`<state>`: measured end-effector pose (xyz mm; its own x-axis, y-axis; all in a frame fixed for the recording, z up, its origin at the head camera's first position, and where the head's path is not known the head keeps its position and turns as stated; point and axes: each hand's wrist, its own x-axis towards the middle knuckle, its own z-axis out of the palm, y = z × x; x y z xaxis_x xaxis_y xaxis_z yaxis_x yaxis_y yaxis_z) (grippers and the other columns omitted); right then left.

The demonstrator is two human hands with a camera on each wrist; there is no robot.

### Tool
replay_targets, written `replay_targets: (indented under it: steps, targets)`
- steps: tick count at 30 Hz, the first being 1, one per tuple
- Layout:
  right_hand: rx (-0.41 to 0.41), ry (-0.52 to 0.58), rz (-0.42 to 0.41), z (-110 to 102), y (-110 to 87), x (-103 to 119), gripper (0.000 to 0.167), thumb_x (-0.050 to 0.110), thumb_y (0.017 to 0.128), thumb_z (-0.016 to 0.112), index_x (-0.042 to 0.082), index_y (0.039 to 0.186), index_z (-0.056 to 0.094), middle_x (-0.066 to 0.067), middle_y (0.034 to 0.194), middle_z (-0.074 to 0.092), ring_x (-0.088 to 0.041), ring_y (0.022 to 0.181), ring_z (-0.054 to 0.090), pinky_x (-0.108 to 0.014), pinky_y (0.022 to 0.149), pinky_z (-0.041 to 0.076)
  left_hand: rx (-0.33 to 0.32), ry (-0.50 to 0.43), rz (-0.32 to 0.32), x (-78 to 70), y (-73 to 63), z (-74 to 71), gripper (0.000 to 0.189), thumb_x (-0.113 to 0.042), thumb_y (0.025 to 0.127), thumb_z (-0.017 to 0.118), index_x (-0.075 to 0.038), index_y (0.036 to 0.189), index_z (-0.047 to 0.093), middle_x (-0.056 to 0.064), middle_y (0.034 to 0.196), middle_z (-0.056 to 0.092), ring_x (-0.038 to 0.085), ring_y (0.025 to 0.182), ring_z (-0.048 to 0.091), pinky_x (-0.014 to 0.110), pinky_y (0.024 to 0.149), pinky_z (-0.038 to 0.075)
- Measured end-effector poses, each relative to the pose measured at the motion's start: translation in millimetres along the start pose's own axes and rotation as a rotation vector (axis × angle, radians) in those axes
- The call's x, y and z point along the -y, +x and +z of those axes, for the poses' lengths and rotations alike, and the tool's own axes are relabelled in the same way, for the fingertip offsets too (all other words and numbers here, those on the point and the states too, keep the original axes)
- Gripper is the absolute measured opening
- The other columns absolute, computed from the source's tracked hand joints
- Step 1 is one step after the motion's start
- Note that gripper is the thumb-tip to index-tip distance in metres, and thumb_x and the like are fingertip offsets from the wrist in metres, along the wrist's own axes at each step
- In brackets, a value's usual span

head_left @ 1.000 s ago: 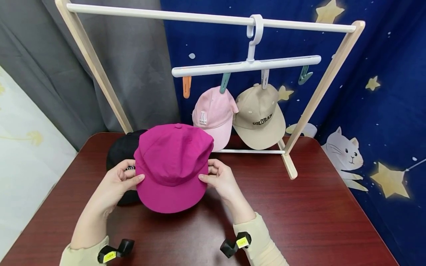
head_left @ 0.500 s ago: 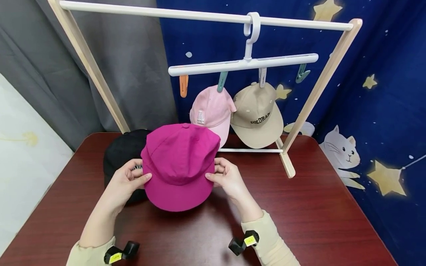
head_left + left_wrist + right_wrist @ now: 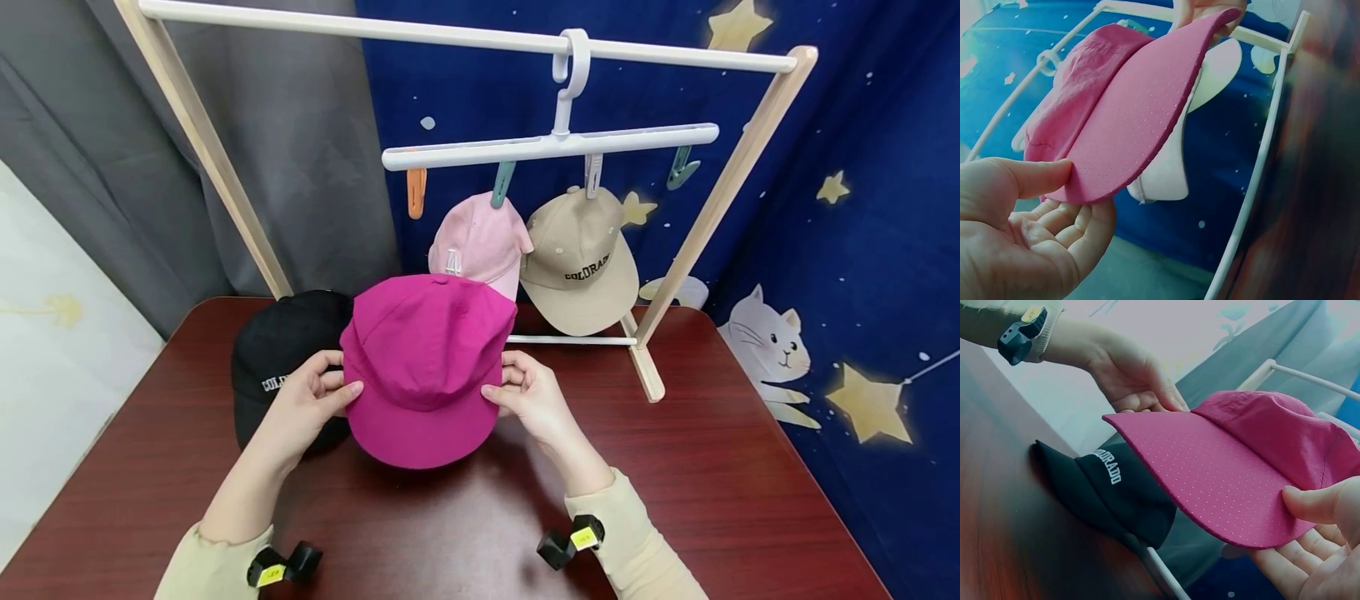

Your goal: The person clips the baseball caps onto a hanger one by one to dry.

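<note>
"Since both hands have it, where exactly is the magenta baseball cap (image 3: 431,358)?"

"Near the middle of the scene, apparently just above the reddish-brown table (image 3: 712,467), right of the black Colorado cap (image 3: 281,342) and on the near side of the hanging pink baseball cap (image 3: 480,237), which it partly covers."

"And the grip?"

"Nearly closed on each side: the left hand (image 3: 311,393) and right hand (image 3: 532,393) each pinch one end of the brim (image 3: 422,433), thumb (image 3: 1041,178) above, fingers (image 3: 1094,234) curled underneath."

"How should it handle?"

"Light, I'd judge, and not fragile. Its crown (image 3: 435,333) is creased, so probably soft; the brim looks stiffer. Such fabric shouldn't slip much. Best held at the side corners, where brim meets crown."

"Which way does it point?"

"Brim to the near side, crown on the far side; its long axis runs near to far, without obvious swing left or right."
</note>
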<state>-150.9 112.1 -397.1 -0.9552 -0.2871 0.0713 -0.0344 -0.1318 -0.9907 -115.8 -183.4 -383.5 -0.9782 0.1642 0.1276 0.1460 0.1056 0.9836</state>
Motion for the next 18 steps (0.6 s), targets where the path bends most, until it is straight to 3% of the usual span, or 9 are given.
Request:
replay_targets:
  steps: [10, 18]
  targets:
    - [-0.028, -0.034, -0.031, -17, -1.8, 6, 0.035, -0.014, 0.082, 0.062, -0.010, 0.116, 0.052, -0.004, 0.077, 0.063, -0.011, 0.062, 0.062, -0.029, 0.056, 0.054, 0.029, -0.002, 0.013, -6.0, 11.5, 15.0, 0.031, 0.000, 0.094, 0.057, 0.008, 0.120, 0.041, 0.018, 0.100, 0.066, 0.015, 0.077, 0.066, 0.028, 0.072, 0.055]
    - [-0.050, -0.065, -0.082, -35, -1.7, 14, 0.036, -0.015, 0.085, 0.059, -0.012, 0.119, 0.050, -0.003, 0.078, 0.064, -0.009, 0.065, 0.063, -0.026, 0.056, 0.053, 0.065, -0.038, 0.027, -11.6, 23.2, 28.3, 0.028, 0.003, 0.095, 0.054, 0.009, 0.118, 0.041, 0.019, 0.100, 0.065, 0.014, 0.077, 0.066, 0.031, 0.071, 0.056]
